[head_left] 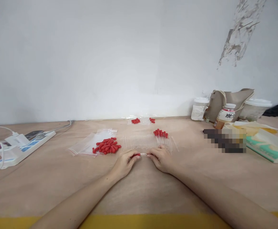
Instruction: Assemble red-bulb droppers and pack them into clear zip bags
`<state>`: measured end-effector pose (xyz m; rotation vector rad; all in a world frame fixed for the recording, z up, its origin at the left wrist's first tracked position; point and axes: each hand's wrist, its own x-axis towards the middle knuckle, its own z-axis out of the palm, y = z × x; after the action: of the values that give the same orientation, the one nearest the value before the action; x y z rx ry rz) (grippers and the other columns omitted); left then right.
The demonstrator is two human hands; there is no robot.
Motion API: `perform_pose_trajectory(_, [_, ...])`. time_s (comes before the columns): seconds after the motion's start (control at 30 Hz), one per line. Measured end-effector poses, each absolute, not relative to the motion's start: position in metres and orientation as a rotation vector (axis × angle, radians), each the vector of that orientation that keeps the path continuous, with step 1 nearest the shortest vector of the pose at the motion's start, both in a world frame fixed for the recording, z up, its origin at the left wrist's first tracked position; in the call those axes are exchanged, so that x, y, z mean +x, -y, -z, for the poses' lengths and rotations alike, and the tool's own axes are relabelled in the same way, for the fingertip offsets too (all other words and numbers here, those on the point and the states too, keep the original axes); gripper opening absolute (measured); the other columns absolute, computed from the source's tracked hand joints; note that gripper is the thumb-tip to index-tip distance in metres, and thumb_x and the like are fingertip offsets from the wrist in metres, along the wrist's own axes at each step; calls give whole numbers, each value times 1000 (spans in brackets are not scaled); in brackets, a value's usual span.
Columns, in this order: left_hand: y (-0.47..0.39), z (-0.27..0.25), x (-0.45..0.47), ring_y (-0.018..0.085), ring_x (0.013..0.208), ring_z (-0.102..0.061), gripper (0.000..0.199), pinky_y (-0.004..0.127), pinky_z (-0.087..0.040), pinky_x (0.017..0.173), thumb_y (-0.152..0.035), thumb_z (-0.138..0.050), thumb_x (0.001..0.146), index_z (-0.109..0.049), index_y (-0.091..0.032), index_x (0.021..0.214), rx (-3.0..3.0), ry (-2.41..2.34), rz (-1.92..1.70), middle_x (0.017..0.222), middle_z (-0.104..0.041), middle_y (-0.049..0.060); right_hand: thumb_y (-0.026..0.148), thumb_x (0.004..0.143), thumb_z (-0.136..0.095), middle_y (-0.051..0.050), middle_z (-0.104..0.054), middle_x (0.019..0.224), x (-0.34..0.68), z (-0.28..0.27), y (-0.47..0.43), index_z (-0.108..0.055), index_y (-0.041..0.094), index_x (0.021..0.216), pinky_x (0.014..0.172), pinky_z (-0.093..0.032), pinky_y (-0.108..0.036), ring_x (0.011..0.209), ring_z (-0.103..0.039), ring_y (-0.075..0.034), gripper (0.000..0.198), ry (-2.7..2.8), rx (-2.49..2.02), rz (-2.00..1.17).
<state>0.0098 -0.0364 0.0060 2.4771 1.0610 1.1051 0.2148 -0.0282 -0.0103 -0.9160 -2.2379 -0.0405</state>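
Head view, as I stand by the table: both bare hands meet low over the brown surface. The left hand is pinched closed on a red rubber bulb, and the right hand has its fingers closed about a clear dropper tube. This tube lies between the two grips, its long axis running from left to right, in line with the bulb; how deep it sits inside the bulb, I cannot tell.

A little farther, the pile of loose red bulbs is just beside the left hand, partly on clear plastic bags. Beyond the hands, a row of clear tubes points away from the person, so crosswise to the held one. At its right end, nearer to the right hand, are red-capped droppers, bulbs to the far side. Farthest, near the wall, more red bulbs lie with clear plastic.
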Motion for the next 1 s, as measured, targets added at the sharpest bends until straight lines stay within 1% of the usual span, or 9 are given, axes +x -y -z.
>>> perform_pose_trajectory(0.13, [40, -9, 9, 14, 68, -55, 17, 24, -42, 63, -23, -45, 86, -60, -18, 82, 2509, -1025, -1032, 74, -60, 1, 24, 87, -39, 1, -65, 80, 217, 8, 26, -59, 22, 88, 68, -26, -28, 66, -55, -10, 20, 2287, -872, 17])
perform_pose_trajectory(0.23, [42, -8, 9, 13, 68, -55, 17, 23, -41, 63, -23, -45, 86, -61, -18, 82, 2566, -991, -963, 73, -60, 1, 23, 86, -40, 1, -65, 78, 220, 7, 24, -61, 24, 88, 69, -25, -28, 68, -55, -10, 21, 2340, -832, 63])
perform_pose_trajectory(0.4, [40, -2, 9, 13, 64, -53, 18, 23, -39, 59, -25, -45, 86, -61, -18, 83, 2651, -1021, -913, 68, -57, 1, 20, 85, -41, 0, -64, 72, 220, 6, 26, -63, 22, 84, 65, -22, -28, 66, -54, -11, 22, 2364, -833, 219])
perform_pose_trajectory(0.5, [39, -1, 9, 13, 61, -51, 18, 23, -38, 57, -26, -44, 86, -60, -17, 82, 2680, -1052, -921, 65, -54, 1, 19, 83, -41, 0, -63, 69, 216, 8, 31, -62, 21, 81, 66, -21, -29, 62, -51, -10, 21, 2324, -883, 253])
perform_pose_trajectory(0.6, [40, -2, 10, 13, 62, -50, 19, 24, -38, 58, -26, -42, 87, -58, -16, 80, 2691, -1009, -911, 68, -55, 2, 18, 82, -42, 1, -62, 66, 211, 8, 37, -61, 21, 77, 66, -21, -29, 59, -49, -10, 20, 2297, -920, 221])
perform_pose_trajectory(0.77, [42, -1, 10, 14, 64, -50, 20, 24, -39, 59, -27, -40, 87, -57, -17, 84, 2716, -965, -887, 70, -55, 3, 19, 82, -41, 1, -63, 64, 205, 6, 41, -61, 20, 72, 65, -22, -29, 55, -47, -10, 22, 2327, -945, 146])
perform_pose_trajectory(0.9, [40, 0, 9, 14, 65, -51, 20, 24, -39, 60, -26, -39, 88, -57, -17, 88, 2753, -987, -854, 72, -56, 3, 20, 84, -41, 1, -64, 65, 203, 4, 40, -61, 21, 73, 66, -23, -28, 57, -50, -11, 23, 2350, -933, 108])
perform_pose_trajectory(1.0, [34, -1, 7, 15, 69, -53, 21, 24, -41, 62, -26, -38, 89, -57, -17, 87, 2838, -992, -795, 76, -57, 4, 21, 85, -40, -1, -64, 69, 204, 1, 38, -61, 19, 73, 66, -23, -28, 61, -51, -11, 24, 2365, -928, 158])
